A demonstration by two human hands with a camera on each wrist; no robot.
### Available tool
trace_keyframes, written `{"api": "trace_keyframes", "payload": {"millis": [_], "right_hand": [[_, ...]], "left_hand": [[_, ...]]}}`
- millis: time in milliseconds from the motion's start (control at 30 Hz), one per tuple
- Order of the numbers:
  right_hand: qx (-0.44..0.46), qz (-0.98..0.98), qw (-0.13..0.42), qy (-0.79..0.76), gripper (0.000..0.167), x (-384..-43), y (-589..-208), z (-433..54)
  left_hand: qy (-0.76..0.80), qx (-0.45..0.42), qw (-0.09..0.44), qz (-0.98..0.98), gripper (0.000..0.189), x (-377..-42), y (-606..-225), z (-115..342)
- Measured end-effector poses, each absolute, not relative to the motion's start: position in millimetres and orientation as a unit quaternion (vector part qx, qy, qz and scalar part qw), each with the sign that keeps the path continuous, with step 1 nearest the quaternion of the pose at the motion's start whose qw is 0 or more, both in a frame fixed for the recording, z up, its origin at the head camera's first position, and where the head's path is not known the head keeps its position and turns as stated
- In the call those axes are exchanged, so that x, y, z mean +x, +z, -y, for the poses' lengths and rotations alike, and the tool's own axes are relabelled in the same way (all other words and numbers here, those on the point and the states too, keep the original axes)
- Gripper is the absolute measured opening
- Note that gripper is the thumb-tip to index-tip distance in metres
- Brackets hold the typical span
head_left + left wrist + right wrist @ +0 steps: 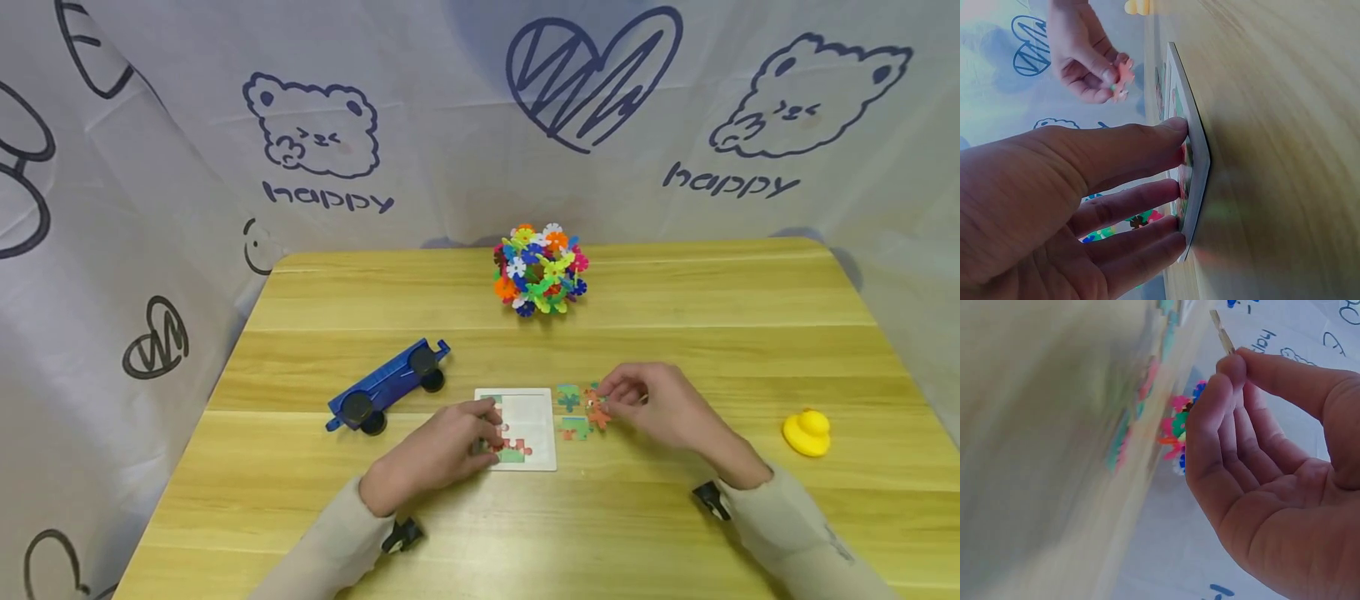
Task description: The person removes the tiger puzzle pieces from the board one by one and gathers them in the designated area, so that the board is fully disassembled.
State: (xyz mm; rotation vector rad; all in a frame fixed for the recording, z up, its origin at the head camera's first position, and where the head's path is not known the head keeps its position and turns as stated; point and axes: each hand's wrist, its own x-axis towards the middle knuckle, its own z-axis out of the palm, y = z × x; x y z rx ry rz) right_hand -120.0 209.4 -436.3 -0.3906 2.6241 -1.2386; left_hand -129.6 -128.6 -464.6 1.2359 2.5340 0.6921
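My right hand [660, 408] pinches an orange puzzle piece [597, 412] between thumb and index finger. In the right wrist view, that piece is edge-on and lifted off the table. A white square puzzle tray [534, 412] lies flat in front of me, with several red and green pieces [513, 456] along its left and lower sides. On its left part rests my left hand [446, 446], fingertips and thumb touching the tray and its pieces, as the left wrist view shows. Loose green pieces [575, 428] lie between the tray and my right hand, some partly hidden.
A blue toy vehicle [390, 382] with black wheels lies left of the tray. Behind stands a ball of colourful flower-shaped pieces [540, 271]. A yellow rubber duck [807, 433] sits at the right. Printed white cloth [450, 167] hangs beyond the wooden table [660, 533].
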Motion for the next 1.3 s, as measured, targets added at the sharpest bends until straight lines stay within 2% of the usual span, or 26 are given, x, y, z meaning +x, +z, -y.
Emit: {"api": "trace_keyframes", "payload": {"millis": [367, 600, 933, 1300], "right_hand": [[-0.114, -0.894, 0.153, -0.406, 0.009, -112.7, -450.7, -221.6], [-0.120, -0.902, 0.142, -0.390, 0.007, -113.2, -457.8, -222.5], [-0.127, -0.918, 0.137, -0.349, 0.023, -107.4, -454.7, -218.6], [-0.127, -0.933, 0.129, -0.312, 0.027, -103.0, -453.5, -216.6]], "left_hand": [[0.226, 0.397, 0.139, -0.879, 0.009, -125.1, -454.3, 124.6], [0.229, 0.393, 0.143, -0.879, 0.011, -124.1, -451.4, 124.3], [0.225, 0.389, 0.145, -0.881, 0.010, -124.0, -450.3, 123.9], [0.233, 0.379, 0.155, -0.882, 0.010, -123.1, -448.3, 123.0]]}}
